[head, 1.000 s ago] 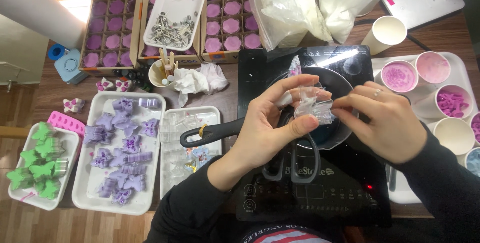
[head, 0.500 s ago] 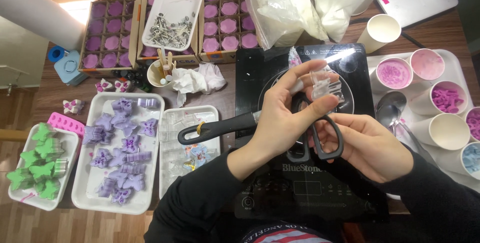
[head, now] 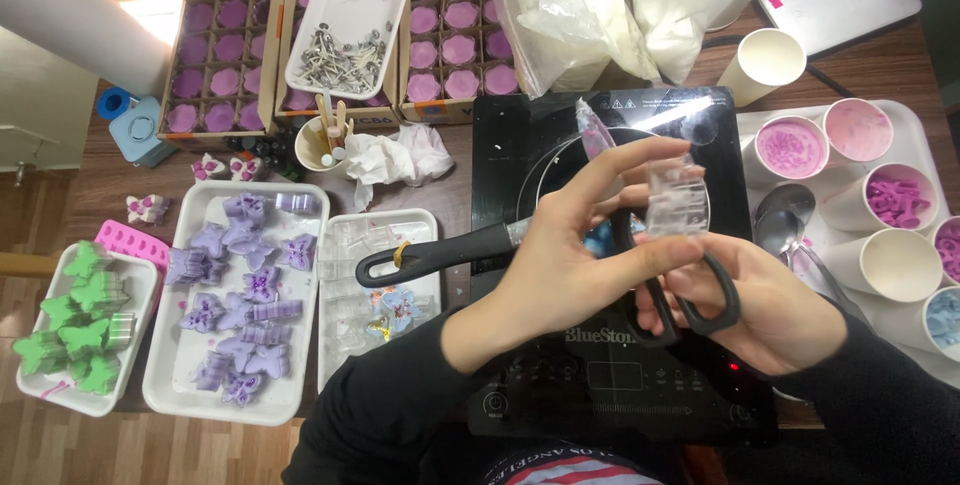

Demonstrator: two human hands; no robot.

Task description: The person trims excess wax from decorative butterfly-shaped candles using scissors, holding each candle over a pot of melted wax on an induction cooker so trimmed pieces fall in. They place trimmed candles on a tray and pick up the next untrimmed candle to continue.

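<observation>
My left hand (head: pixel 575 245) pinches a small clear plastic piece (head: pixel 677 197) between thumb and fingers, holding it up over the black induction cooker (head: pixel 610 375). Just below it, my right hand (head: pixel 775 310) holds black-handled scissors (head: pixel 690 290), fingers through the loops. Beneath both hands lies a dark pan whose black handle (head: pixel 435 257) points left. The scissor blades are hidden behind my left hand.
Left of the cooker stand white trays of purple butterfly shapes (head: pixel 240 285), clear moulds (head: pixel 375 275) and green shapes (head: pixel 75 320). Boxes of purple pieces (head: pixel 215 55), a tray of metal wick holders (head: pixel 345 45) and plastic bags (head: pixel 600 5) line the back. Paper cups of pink and purple bits (head: pixel 880 205) fill a tray on the right.
My right hand has left the clear piece, dropped lower and taken hold of the scissors. My left hand now holds the clear piece alone, raised slightly.
</observation>
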